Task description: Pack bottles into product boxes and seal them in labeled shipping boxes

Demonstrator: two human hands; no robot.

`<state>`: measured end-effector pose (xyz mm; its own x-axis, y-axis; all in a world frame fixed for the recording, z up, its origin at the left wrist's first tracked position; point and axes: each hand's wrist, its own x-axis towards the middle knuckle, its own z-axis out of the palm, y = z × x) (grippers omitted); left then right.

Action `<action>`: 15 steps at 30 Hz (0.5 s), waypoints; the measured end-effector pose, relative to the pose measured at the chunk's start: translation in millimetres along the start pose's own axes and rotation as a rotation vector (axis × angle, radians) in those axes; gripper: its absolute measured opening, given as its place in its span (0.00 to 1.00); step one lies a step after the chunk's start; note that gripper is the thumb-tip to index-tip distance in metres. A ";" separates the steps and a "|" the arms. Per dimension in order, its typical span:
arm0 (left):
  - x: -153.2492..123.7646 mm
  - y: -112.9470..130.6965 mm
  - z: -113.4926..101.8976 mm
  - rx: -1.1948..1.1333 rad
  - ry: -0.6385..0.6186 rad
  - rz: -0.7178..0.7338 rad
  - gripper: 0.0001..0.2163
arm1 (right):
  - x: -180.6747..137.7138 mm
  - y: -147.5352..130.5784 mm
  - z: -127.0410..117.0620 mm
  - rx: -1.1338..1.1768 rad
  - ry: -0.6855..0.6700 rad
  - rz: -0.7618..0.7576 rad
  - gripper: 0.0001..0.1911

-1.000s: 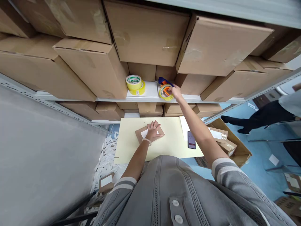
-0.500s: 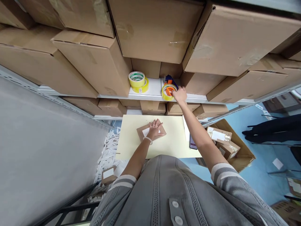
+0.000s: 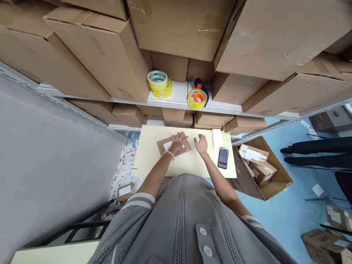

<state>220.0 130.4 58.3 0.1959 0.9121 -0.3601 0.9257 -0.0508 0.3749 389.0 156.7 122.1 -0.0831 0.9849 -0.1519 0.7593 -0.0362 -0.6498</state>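
Beneath the left hand (image 3: 178,144), flat cardboard parcel (image 3: 164,143)

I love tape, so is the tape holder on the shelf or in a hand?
On the shelf. The tape holder rests there, with the right hand apart, and the left hand on a box.

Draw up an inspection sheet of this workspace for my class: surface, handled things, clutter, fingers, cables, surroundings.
Surface: pale yellow table.
Handled things: small cardboard box with a white label, lying on the table.
Clutter: phone and white paper, right side.
Left fingers: spread on the box.
Right fingers: holding nothing, over the table.
Cables: nothing clearly seen.
Surroundings: shelf with tape rolls, tape dispenser and large boxes; open carton of parcels, right.
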 end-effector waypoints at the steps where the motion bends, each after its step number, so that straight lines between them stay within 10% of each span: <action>1: 0.4 -0.2 0.4 0.003 0.004 0.003 0.47 | -1.8 6.4 14.0 0.002 -0.128 0.093 0.23; 5: 0.1 -3.3 3.9 -0.002 0.042 0.020 0.46 | -5.7 23.4 49.3 0.038 -0.379 0.248 0.25; 15: -4.8 -4.4 2.9 -0.103 0.143 0.076 0.50 | -7.1 53.5 68.0 0.080 -0.465 0.218 0.27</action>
<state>216.0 125.1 55.9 0.2091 0.9562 -0.2050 0.8705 -0.0865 0.4844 386.3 136.3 37.7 -0.2205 0.7746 -0.5928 0.7408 -0.2624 -0.6184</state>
